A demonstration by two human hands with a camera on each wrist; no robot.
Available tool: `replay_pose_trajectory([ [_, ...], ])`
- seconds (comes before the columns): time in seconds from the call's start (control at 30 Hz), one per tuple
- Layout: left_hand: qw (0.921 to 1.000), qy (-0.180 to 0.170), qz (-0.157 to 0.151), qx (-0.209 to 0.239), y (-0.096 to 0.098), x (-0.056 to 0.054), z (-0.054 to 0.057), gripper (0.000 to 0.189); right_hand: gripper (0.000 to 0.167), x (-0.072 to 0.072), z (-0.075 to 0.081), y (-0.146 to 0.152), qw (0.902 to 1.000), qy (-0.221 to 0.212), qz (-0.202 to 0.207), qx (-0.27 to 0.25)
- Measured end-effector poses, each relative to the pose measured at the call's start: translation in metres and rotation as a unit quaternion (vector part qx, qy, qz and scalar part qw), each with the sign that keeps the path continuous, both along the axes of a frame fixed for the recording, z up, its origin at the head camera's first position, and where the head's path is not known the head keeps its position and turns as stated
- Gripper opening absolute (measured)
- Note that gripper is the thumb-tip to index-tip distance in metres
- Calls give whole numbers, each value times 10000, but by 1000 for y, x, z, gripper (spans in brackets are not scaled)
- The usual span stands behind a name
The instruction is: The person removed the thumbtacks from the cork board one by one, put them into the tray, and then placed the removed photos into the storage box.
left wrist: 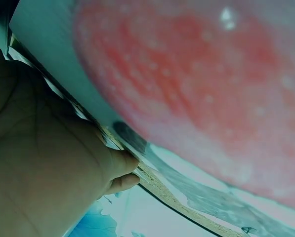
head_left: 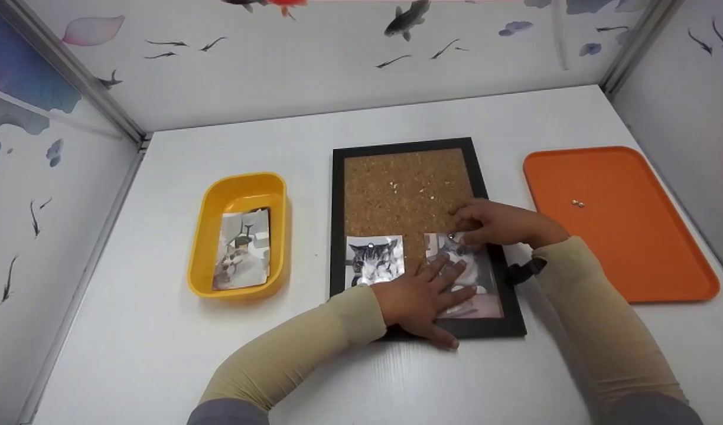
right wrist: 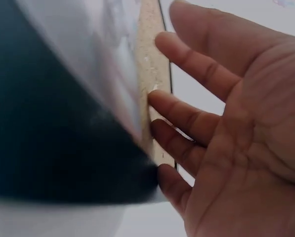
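A black-framed corkboard (head_left: 397, 215) lies flat on the table. Spread over a cat photo (head_left: 488, 289) at its lower right, my left hand (head_left: 417, 304) presses with straight fingers. A small shiny pin (head_left: 451, 236) sits at that photo's top edge, beside the thumb of my right hand (head_left: 500, 223). The right hand's fingers bend loosely down onto the cork; in the right wrist view its fingers (right wrist: 187, 118) are apart, with nothing seen between them. Another cat photo (head_left: 373, 260), pinned at its top, lies lower left, partly covered by my left forearm.
To the left stands a yellow bin (head_left: 285, 236) with a small stack of photos (head_left: 243, 254) in it. An orange tray (head_left: 621, 248) lies to the right, with a few small pins (head_left: 577, 203) on it. Printed panels (head_left: 314, 71) wall the table's back and sides.
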State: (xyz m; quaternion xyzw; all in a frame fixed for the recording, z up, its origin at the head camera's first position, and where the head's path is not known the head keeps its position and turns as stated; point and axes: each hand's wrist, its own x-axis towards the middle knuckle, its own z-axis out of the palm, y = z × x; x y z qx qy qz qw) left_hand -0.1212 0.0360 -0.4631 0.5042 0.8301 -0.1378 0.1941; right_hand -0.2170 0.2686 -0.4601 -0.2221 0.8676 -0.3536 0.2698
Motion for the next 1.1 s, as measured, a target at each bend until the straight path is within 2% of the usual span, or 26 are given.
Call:
replay_pose_trajectory([
  [0.13, 10000, 42, -19, 60, 0, 1, 1, 98, 11, 2, -4, 0, 9993, -34, -195, -307],
  [0.2, 9999, 52, -34, 100, -1, 0, 1, 98, 12, 2, -5, -1, 9981, -43, -290, -535],
  [0.33, 9999, 58, -49, 142, -2, 0, 0, 99, 13, 6, -2, -7, 9955, 183, -241, -900],
  [0.43, 9999, 74, -63, 113, -1, 0, 0, 99, 12, 7, -5, -10, 9941, 431, -220, -967],
  [0.57, 9999, 96, -79, 85, 0, 1, 2, 99, 14, 4, -14, -9, 9930, 438, -527, -963],
  [0.7, 9999, 62, -57, 86, 0, 2, 2, 99, 15, 4, -16, -11, 9897, 177, -1086, -916],
  [0.8, 9999, 82, -52, 73, 0, 2, 2, 99, 12, 3, -18, -15, 9866, 243, -1426, -754],
  [1.0, 9997, 228, -34, 14, 0, 2, 1, 98, 10, 4, -18, -21, 9823, 720, -1695, -331],
  [1.1, 9997, 238, -11, -47, 0, 3, 1, 99, 12, 6, -17, -22, 9828, 857, -1607, -297],
])
